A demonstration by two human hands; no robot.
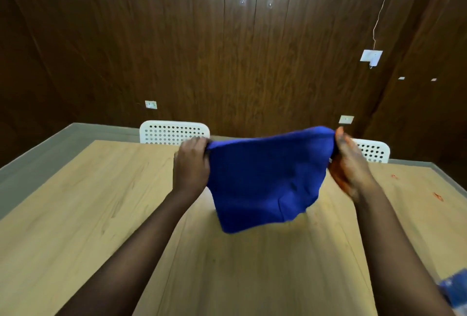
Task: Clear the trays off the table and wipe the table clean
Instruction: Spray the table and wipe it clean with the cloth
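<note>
A blue cloth (265, 179) hangs stretched in the air above the light wooden table (101, 202). My left hand (192, 164) grips its upper left corner. My right hand (350, 164) grips its upper right corner. The cloth's lower edge droops close to the tabletop near the middle. Small red smears (438, 196) mark the table at the far right. No tray is in view.
Two white perforated chair backs (174, 132) (374, 150) stand behind the table's far edge. Dark wood panelling forms the wall behind. A blurred blue object (454, 288) shows at the table's lower right edge. A white cable hangs from a wall box (371, 56).
</note>
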